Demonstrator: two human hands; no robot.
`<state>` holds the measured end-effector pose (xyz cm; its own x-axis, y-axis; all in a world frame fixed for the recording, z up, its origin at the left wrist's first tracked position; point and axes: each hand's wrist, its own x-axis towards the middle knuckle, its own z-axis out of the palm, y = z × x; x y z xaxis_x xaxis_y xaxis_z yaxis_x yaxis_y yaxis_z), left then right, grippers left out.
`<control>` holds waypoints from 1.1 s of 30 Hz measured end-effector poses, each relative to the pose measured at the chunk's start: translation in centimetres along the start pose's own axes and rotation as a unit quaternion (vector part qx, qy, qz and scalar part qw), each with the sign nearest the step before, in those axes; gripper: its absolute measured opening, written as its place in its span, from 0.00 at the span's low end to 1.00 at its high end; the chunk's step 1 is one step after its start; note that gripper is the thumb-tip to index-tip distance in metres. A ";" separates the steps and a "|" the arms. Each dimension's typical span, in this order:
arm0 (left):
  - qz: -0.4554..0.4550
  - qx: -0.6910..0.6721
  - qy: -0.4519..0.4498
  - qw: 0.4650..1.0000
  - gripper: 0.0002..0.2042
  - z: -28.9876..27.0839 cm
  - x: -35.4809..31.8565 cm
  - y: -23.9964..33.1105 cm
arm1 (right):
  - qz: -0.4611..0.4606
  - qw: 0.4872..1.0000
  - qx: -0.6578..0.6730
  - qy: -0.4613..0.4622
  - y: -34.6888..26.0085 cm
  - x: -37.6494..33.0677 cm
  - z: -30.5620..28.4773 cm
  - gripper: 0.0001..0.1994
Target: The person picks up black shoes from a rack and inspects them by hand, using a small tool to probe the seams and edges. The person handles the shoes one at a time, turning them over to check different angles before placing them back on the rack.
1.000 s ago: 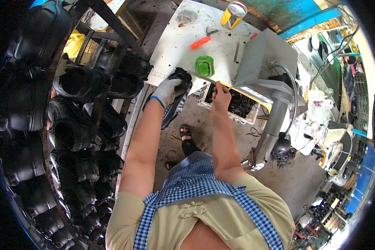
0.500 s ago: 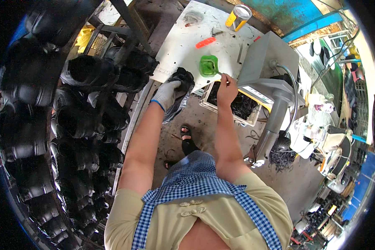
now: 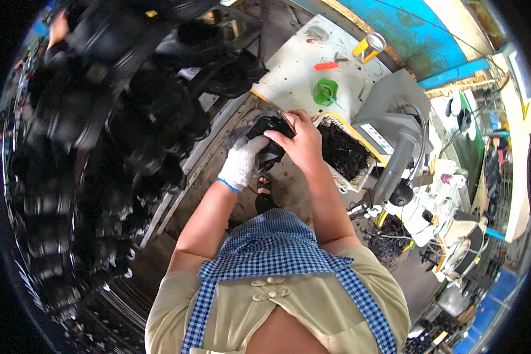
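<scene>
My left hand (image 3: 242,162), in a white knit glove with a blue cuff, grips a black shoe (image 3: 270,125) in front of me. My bare right hand (image 3: 301,141) is on the shoe's other side, its thumb across the top and its fingers curled around the edge. Much of the shoe is covered by both hands. Beyond them, a green dish (image 3: 322,92) stands on the white table (image 3: 289,65). A thin pale-blue handle (image 3: 335,102) sticks out of the dish, apart from my hands.
Racks of black shoes (image 3: 153,112) fill the left side; another person's hand (image 3: 58,28) shows behind them. On the table are a yellow can (image 3: 369,48) and a red strip (image 3: 326,66). A cream crate (image 3: 363,178) of black strips and a grey machine (image 3: 389,97) stand at right.
My right hand has let go of the handle in the green dish and moved nearer, onto the shoe. The shoe has come toward my middle in my left hand. The view has swung left.
</scene>
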<state>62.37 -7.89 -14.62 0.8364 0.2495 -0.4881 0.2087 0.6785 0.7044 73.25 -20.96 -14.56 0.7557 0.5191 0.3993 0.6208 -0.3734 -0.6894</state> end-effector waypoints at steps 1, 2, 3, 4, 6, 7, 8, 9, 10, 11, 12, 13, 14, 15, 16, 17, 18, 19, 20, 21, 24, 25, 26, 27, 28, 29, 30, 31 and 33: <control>0.019 0.018 0.008 1.000 0.16 -0.4 -1.8 0.0 | -0.002 1.000 0.005 -0.020 -1.3 -0.4 0.0 0.26; 0.010 -0.037 0.027 0.999 0.15 -0.9 -3.3 -0.5 | -0.005 0.999 0.009 -0.040 -2.7 -0.8 -0.2 0.25; 0.027 -0.016 0.050 0.998 0.15 -1.3 -5.3 -0.6 | -0.007 0.998 0.013 -0.061 -4.6 -1.2 -0.4 0.25; 0.043 0.007 0.074 0.996 0.16 -1.7 -7.5 -0.5 | -0.041 0.997 0.033 -0.052 -6.3 -1.7 -0.3 0.23; 0.081 0.026 0.105 0.991 0.18 -2.3 -11.5 -0.4 | -0.075 0.995 0.032 -0.060 -9.1 -2.8 0.1 0.23; 0.099 0.036 0.122 0.987 0.20 -2.6 -13.5 -0.3 | -0.091 0.993 0.033 -0.066 -10.6 -3.5 0.4 0.23; 0.118 0.036 0.125 0.984 0.19 -3.1 -15.2 -0.5 | -0.124 0.990 0.031 -0.055 -12.2 -4.1 0.6 0.23; 0.138 0.035 0.128 0.982 0.19 -3.5 -16.9 -0.4 | -0.132 0.989 0.044 -0.059 -13.5 -4.8 1.0 0.23; 0.156 0.035 0.130 0.979 0.18 -3.8 -18.5 -0.3 | -0.138 0.987 0.056 -0.063 -14.6 -5.5 1.2 0.23; 0.173 0.035 0.131 0.975 0.18 -4.0 -20.2 -0.2 | -0.143 0.985 0.068 -0.067 -15.7 -6.2 1.5 0.23; 0.188 0.037 0.135 0.972 0.17 -4.5 -21.5 -0.5 | -0.164 0.983 0.054 -0.069 -16.7 -6.9 1.6 0.22; 0.191 0.034 0.138 0.971 0.17 -5.0 -22.7 -0.7 | -0.184 0.979 0.055 -0.071 -17.5 -7.5 1.8 0.22; 0.195 0.030 0.141 0.970 0.17 -5.5 -23.9 -1.0 | -0.204 0.975 0.057 -0.072 -18.3 -7.9 2.1 0.22; 0.188 0.021 0.141 0.972 0.17 -5.9 -25.1 -1.1 | -0.223 0.970 0.058 -0.072 -19.1 -8.4 2.3 0.22; 0.188 0.012 0.141 0.972 0.16 -6.3 -26.1 -1.1 | -0.224 0.969 0.062 -0.086 -20.2 -8.7 2.3 0.21; 0.188 0.002 0.142 0.972 0.16 -6.6 -27.1 -1.1 | -0.234 0.966 0.067 -0.085 -20.9 -9.1 2.6 0.20; 0.194 -0.007 0.142 0.971 0.15 -6.6 -28.1 -0.8 | -0.243 0.964 0.070 -0.084 -21.5 -9.6 2.8 0.19; 0.209 -0.023 0.141 0.967 0.15 -6.6 -28.9 -0.7 | -0.250 0.962 0.073 -0.083 -22.0 -10.0 3.0 0.19; 0.223 -0.040 0.140 0.964 0.14 -6.6 -29.6 -0.6 | -0.252 0.961 0.077 -0.088 -22.7 -10.3 3.1 0.18; 0.246 -0.061 0.137 0.958 0.13 -6.4 -30.1 -0.5 | -0.253 0.960 0.081 -0.091 -23.4 -10.6 3.2 0.17; 0.216 -0.068 0.127 0.966 0.13 -7.0 -32.4 0.2 | -0.261 0.956 0.096 -0.091 -24.9 -11.2 3.4 0.15; 0.188 -0.059 0.122 0.973 0.13 -7.3 -33.0 0.3 | -0.264 0.955 0.101 -0.088 -25.2 -11.4 3.4 0.14; 0.188 -0.061 0.124 0.973 0.13 -7.6 -33.3 0.2 | -0.256 0.956 0.109 -0.099 -25.6 -11.6 3.5 0.14; 0.187 -0.062 0.125 0.972 0.14 -7.9 -33.5 0.0 | -0.247 0.956 0.116 -0.109 -25.9 -11.7 3.5 0.13; 0.197 -0.070 0.120 0.971 0.14 -8.1 -33.5 -0.3 | -0.239 0.956 0.123 -0.119 -26.2 -11.9 3.5 0.13; 0.207 -0.077 0.114 0.969 0.14 -8.3 -33.5 -0.7 | -0.230 0.956 0.129 -0.128 -26.4 -11.9 3.4 0.13; 0.228 -0.090 0.103 0.964 0.14 -8.6 -33.3 -1.2 | -0.221 0.956 0.136 -0.137 -26.6 -12.0 3.3 0.14; 0.248 -0.102 0.091 0.959 0.14 -8.9 -33.0 -1.7 | -0.211 0.956 0.143 -0.146 -26.8 -12.1 3.3 0.14; 0.254 -0.100 0.102 0.957 0.13 -9.4 -32.8 -2.1 | -0.206 0.959 0.112 -0.161 -27.6 -12.3 2.8 0.16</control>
<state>29.75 -11.03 -4.92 0.6835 0.6979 -0.2138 -0.3166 0.5474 0.7747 46.29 -14.90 -2.15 0.3298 0.8106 0.4839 0.7652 0.0707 -0.6399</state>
